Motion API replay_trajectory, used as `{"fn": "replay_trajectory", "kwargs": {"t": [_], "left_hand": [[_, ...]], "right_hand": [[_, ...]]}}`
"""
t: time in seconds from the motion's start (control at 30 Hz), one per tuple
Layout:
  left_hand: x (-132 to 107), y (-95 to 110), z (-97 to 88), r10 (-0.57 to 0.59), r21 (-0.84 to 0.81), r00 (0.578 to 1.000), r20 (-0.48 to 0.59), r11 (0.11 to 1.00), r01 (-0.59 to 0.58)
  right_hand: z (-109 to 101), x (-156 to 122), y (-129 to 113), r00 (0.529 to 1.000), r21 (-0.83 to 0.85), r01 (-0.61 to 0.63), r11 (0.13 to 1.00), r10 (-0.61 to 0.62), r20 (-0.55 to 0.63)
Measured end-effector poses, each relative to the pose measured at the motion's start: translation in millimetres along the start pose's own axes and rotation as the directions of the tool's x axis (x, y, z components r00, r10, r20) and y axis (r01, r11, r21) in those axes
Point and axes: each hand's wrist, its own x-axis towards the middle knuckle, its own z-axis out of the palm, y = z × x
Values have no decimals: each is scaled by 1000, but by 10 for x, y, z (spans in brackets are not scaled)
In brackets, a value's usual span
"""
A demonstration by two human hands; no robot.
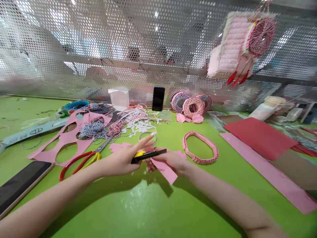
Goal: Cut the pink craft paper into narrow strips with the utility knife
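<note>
Working leftward to rightward across a green tabletop [223, 195], a dark-screened smartphone [22, 186] lies at the near left corner, with a pale teal strip [32, 134] behind it. Next comes a pink card sheet with oval cutouts [66, 140], carrying a bundle of blue-and-white twine [91, 130] and red-and-white twine [116, 128]. Red-handled scissors [79, 165] rest on its near edge. The left hand [121, 160] closes around a yellow-and-black utility knife [148, 156], its index finger stretched toward a metal ring [148, 137]. The two hands are close together, nearly meeting at the knife's far end, where the right hand [170, 162] pinches a piece of pink card [164, 170] below the blade end. Paper scraps [138, 125] and an upright black phone [158, 98] sit beyond. Further right lie woven paper rings [193, 105], a woven pink oval band [200, 147], a red sheet [260, 137] and a long pink strip [267, 172], while a woven pink hanging ornament [241, 46] is fixed to a perforated metal panel [99, 33].
</note>
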Motion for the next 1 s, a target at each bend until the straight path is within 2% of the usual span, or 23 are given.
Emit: {"fn": "replay_trajectory", "kwargs": {"t": [0.1, 0.2, 0.4, 0.63, 0.83, 1.0], "left_hand": [[50, 2, -73, -83, -54, 989, -120, 996, 77], [108, -21, -119, -188, -103, 955, -231, 980, 168], [132, 7, -111, -268, -215, 950, -162, 949, 231], [161, -54, -119, -374, -328, 896, -240, 900, 287], [176, -21, -148, -402, -403, 878, -261, 872, 279], [170, 33, -161, -414, -432, 870, -269, 859, 275]], "right_hand": [[-38, 23, 16, 1000, -45, 30, 999, -30, 3], [-47, 34, 25, 999, -98, 46, 994, -45, 22], [-62, 45, 39, 998, -174, 40, 984, -33, 46], [-53, 42, 39, 995, -202, 10, 979, 10, 94], [-60, 26, -6, 991, -169, -10, 986, 33, 129], [-86, 41, 28, 993, -157, -28, 987, 46, 110]]}}
